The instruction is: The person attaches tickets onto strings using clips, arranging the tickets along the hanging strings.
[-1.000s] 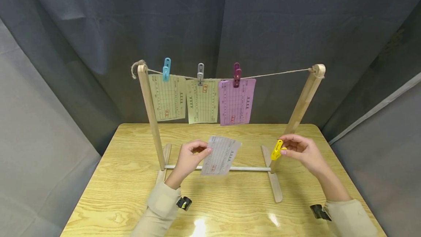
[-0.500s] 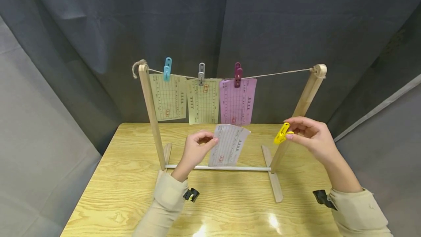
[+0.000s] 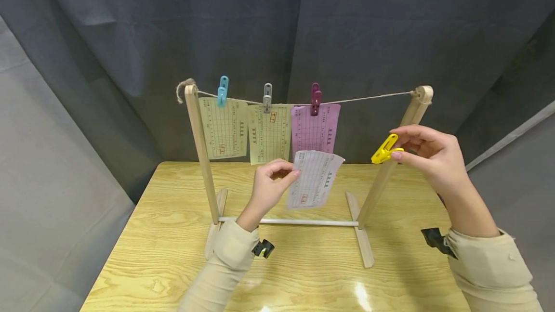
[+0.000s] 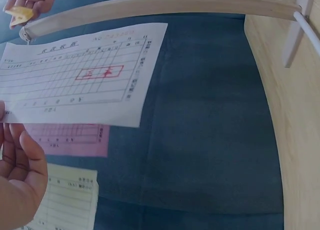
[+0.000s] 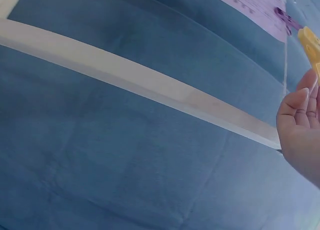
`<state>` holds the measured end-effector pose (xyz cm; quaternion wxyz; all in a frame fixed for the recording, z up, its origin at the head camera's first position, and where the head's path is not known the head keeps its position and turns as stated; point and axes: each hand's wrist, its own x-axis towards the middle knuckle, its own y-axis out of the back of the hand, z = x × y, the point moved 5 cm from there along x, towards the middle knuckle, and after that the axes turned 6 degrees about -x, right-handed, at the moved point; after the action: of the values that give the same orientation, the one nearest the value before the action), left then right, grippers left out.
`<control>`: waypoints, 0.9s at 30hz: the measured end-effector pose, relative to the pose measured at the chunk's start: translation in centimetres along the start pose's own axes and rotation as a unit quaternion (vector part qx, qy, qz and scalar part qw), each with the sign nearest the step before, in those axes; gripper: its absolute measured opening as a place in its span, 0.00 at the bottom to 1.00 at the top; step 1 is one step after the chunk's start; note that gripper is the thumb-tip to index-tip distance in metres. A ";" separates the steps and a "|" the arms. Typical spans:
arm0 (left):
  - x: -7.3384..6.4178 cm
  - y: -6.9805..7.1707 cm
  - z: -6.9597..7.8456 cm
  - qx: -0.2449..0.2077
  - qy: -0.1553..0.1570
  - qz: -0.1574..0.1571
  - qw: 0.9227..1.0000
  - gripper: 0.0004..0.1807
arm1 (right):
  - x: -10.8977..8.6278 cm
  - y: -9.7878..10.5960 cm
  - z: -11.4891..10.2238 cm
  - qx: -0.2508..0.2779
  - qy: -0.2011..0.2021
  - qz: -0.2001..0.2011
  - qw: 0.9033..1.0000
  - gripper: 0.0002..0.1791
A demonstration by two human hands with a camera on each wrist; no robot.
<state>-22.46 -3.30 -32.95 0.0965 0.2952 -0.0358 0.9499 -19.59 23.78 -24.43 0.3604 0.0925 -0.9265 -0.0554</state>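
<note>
My left hand (image 3: 272, 187) pinches the left edge of a white printed form (image 3: 315, 179), which is held in the air and overlaps the lower part of the pink form (image 3: 313, 126) in the head view. A red stamp shows on the white sheet (image 4: 85, 78) in the left wrist view. Between thumb and fingers, my right hand (image 3: 433, 158) grips a yellow clothespin (image 3: 385, 149) in front of the right post. On the string (image 3: 368, 97) hang two yellowish forms (image 3: 224, 129) and the pink one, held by a blue clothespin (image 3: 222, 91), a grey clothespin (image 3: 267, 98) and a maroon clothespin (image 3: 316, 99).
The string runs between a left wooden post (image 3: 201, 153) and a right wooden post (image 3: 381, 182). A white rod (image 3: 308, 222) joins their feet low over the wooden table (image 3: 303, 273). Grey curtains (image 3: 243, 23) stand behind and at the sides.
My left hand has carried the white form up and to the right, over the pink form's lower edge. The right hand has risen and shifted right with the yellow clothespin.
</note>
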 end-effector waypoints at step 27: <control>3.4 -4.6 3.8 -0.057 -0.029 0.004 0.998 0.04 | 6.5 1.3 -4.3 -0.014 0.029 0.055 0.998 0.17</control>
<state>-22.22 1.28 -27.86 0.1084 0.3166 -0.0939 0.9377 -21.60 23.55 -16.77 0.3906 0.0377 -0.9187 -0.0452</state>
